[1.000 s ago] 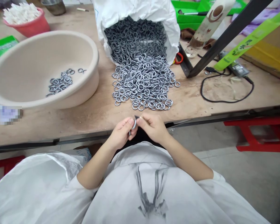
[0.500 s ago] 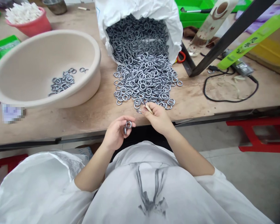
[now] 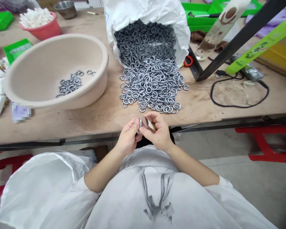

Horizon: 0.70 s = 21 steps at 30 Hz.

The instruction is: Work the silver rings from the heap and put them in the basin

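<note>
My left hand (image 3: 129,136) is closed on a grey metal ring (image 3: 140,123), pinched between thumb and fingers just over the table's front edge. Beside it, my right hand (image 3: 158,132) is closed around a small blade with a pale handle (image 3: 150,124), its dark tip pointing up and left. The right thumb reaches to the ring. Behind both hands, a pile of loose metal rings (image 3: 152,84) spills out of a white sack (image 3: 145,9) lying on its side. A beige basin (image 3: 40,102) on the left holds a small heap of rings.
A dark metal bar (image 3: 233,43) slants over the table at right, near a cable (image 3: 213,95) and a lime-green strip (image 3: 257,47). Red-handled scissors (image 3: 188,61) lie by the sack. A pink pot (image 3: 46,31) stands behind the basin. A white bag (image 3: 38,187) hangs below at left.
My right hand has drawn back from the pile, and my left hand has moved right to meet it. The hands are now together at the ring. The view has shifted slightly left.
</note>
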{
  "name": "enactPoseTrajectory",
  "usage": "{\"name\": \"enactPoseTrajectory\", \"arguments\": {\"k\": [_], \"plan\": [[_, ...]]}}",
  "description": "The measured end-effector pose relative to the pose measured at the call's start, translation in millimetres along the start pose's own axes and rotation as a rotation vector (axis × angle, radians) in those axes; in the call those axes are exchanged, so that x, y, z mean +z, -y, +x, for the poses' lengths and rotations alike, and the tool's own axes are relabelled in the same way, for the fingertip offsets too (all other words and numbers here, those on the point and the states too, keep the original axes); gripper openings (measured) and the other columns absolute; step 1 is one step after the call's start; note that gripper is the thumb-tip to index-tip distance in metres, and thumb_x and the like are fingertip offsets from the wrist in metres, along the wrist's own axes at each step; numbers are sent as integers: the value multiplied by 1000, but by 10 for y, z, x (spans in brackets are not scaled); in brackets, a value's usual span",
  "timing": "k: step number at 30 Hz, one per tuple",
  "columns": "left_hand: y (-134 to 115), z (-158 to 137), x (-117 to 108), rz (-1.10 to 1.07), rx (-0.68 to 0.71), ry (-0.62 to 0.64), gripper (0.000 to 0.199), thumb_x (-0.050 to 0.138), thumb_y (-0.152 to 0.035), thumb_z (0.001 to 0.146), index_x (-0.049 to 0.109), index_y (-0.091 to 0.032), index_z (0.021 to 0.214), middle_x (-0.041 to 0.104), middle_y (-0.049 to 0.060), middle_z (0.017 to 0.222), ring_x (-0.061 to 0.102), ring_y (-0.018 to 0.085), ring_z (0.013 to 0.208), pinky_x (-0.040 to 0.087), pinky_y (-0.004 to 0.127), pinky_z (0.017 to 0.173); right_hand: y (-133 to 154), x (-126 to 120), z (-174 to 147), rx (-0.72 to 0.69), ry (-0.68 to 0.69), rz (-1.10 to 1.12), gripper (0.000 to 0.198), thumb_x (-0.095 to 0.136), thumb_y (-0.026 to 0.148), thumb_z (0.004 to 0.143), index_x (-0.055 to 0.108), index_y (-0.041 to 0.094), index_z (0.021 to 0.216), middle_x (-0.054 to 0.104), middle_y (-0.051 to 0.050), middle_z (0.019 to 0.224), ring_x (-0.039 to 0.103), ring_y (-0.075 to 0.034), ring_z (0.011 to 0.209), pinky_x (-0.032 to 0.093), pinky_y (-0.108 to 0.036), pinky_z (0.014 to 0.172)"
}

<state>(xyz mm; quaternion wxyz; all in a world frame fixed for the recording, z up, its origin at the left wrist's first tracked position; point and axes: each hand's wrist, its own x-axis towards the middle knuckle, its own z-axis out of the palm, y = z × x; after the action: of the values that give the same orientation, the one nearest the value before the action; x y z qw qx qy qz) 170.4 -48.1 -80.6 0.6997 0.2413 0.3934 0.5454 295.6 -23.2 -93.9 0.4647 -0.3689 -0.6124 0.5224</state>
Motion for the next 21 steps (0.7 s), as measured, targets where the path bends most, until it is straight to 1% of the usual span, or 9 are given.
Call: {"name": "enactPoseTrajectory", "arguments": {"k": [2, 4, 6, 8, 11, 13, 15, 18, 21], "plan": [[5, 6, -1, 12, -4, 20, 49, 80, -55, 70, 50, -16, 72, 38, -8, 55, 23, 1, 42, 17, 14, 38, 37, -19, 32, 6, 63, 18, 32, 68, 29, 78, 57, 24, 107, 61, 2, 82, 57, -13, 69, 49, -28, 69], [20, 11, 6, 23, -5, 27, 49, 79, -56, 70, 50, -16, 71, 37, -8, 54, 23, 2, 42, 17, 14, 38, 65, -31, 70, 41, 105, 37, 29, 68, 29, 76, 57, 24, 103, 61, 2, 80, 58, -14, 67, 49, -28, 67], [31, 14, 13, 33, -4, 28, 49, 77, -56, 72, 48, -17, 70, 36, -7, 54, 24, 2, 42, 17, 15, 38, 72, -40, 108, 88, 103, 80, 25, 66, 32, 77, 57, 23, 97, 61, 3, 76, 57, -14, 64, 48, -28, 63], [27, 16, 12, 47, -2, 29, 49, 75, -55, 74, 46, -17, 68, 36, -7, 53, 24, 2, 42, 16, 15, 38, 69, -60, 139, 102, 67, 83, 19, 62, 38, 82, 56, 23, 92, 59, 3, 74, 56, -13, 63, 46, -28, 62], [-3, 19, -1, 50, 22, 12, 48, 74, -53, 76, 44, -17, 66, 36, -7, 53, 25, 2, 42, 16, 15, 38, 85, -117, 142, -11, 33, -103, 22, 55, 43, 91, 57, 22, 84, 56, 2, 72, 52, -14, 67, 42, -28, 65], [-23, 22, -11, 36, 41, -18, 48, 75, -53, 76, 45, -17, 66, 36, -7, 52, 25, 2, 41, 17, 15, 38, 120, -152, 112, -129, 80, -303, 26, 55, 43, 93, 58, 20, 79, 55, 1, 70, 50, -13, 67, 37, -28, 65], [-32, 27, -18, 26, 45, -54, 47, 76, -53, 74, 47, -17, 67, 36, -8, 51, 25, 2, 41, 19, 15, 38, 162, -164, 66, -202, 137, -449, 30, 54, 42, 94, 58, 20, 75, 55, 0, 69, 48, -13, 65, 34, -28, 63], [-26, 37, -26, 29, 38, -88, 48, 78, -54, 72, 47, -17, 67, 35, -8, 52, 24, 2, 41, 20, 15, 38, 201, -147, 11, -228, 167, -530, 32, 53, 42, 95, 58, 20, 73, 54, 0, 67, 47, -12, 62, 32, -28, 61], [-8, 25, -36, 44, 38, -81, 48, 78, -54, 73, 48, -17, 69, 34, -9, 52, 23, 2, 42, 19, 15, 39, 166, -154, 21, -213, 185, -528, 36, 53, 44, 94, 55, 20, 68, 52, 1, 63, 45, -12, 60, 30, -27, 58]]}}
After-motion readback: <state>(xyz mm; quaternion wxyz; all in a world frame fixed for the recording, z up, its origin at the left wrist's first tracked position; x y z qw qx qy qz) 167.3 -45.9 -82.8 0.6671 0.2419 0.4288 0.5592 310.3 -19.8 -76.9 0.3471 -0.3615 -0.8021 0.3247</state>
